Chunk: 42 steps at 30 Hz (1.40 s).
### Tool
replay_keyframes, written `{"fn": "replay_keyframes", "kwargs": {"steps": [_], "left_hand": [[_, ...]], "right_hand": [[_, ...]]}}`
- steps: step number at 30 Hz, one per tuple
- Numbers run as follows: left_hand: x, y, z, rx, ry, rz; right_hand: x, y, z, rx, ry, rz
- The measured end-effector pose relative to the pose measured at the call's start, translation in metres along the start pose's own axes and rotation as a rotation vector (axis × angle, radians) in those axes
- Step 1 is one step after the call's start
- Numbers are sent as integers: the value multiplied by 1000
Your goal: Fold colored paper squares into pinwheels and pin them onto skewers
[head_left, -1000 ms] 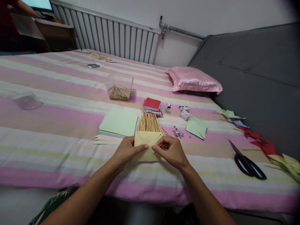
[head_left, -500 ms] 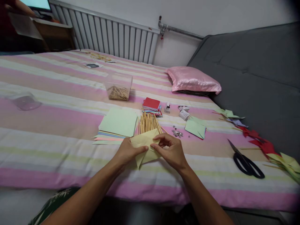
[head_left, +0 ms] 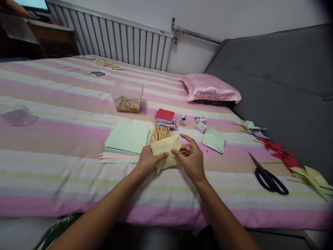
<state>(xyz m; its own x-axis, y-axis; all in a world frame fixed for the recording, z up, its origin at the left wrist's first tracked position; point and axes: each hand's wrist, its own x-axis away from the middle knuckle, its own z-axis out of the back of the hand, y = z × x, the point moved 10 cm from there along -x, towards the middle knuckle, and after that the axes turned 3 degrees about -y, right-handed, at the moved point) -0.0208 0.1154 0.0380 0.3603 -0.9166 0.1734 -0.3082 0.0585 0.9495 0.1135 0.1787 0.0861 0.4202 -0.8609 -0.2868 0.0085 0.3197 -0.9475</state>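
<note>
Between my two hands is a sheet of pale yellow paper (head_left: 166, 147) with cut or folded flaps, one point hanging down. My left hand (head_left: 150, 160) grips its left side, thumb on top and fingers behind. At the right side my right hand (head_left: 191, 158) pinches the paper with the thumb, its index finger stretched up along the upper corner. Just behind the paper lies a bundle of thin wooden sticks (head_left: 160, 132), partly covered by it. To the left is a stack of pale green and other coloured paper (head_left: 127, 137).
Beyond are a red-topped paper stack (head_left: 165, 116), small boxes (head_left: 201, 126) and green cut squares (head_left: 213, 141). A clear tub of sticks (head_left: 127, 99) stands farther back. Black-handled scissors (head_left: 267, 177) and paper pinwheels (head_left: 281, 152) lie at right, near a pink pillow (head_left: 210, 88).
Both hands have raised the yellow paper slightly, and it now covers more of the sticks. My right index finger has moved up to the paper's upper corner. The view has shifted a little.
</note>
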Motion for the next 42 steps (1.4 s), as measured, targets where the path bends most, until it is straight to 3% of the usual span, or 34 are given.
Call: {"fn": "replay_keyframes", "kwargs": {"steps": [4, 10, 16, 22, 31, 35, 40, 42], "left_hand": [[-12, 0, 0, -57, 43, -19], [-18, -2, 3, -59, 62, -37], [-7, -2, 2, -27, 28, 30], [9, -4, 4, 73, 14, 72], [14, -7, 9, 85, -17, 52], [16, -8, 8, 154, -10, 82], [17, -4, 16, 312, 24, 116], [17, 1, 22, 337, 35, 113]], "right_hand": [[-8, 14, 5, -45, 13, -79], [-12, 29, -1, -137, -108, -167], [-9, 30, 4, -139, -53, -197], [-3, 23, -3, -77, -85, -170], [0, 31, -8, -207, -103, -216], [-2, 19, -7, -124, -109, -140], [3, -21, 8, 144, 34, 128], [9, -33, 2, 182, -10, 196]]}}
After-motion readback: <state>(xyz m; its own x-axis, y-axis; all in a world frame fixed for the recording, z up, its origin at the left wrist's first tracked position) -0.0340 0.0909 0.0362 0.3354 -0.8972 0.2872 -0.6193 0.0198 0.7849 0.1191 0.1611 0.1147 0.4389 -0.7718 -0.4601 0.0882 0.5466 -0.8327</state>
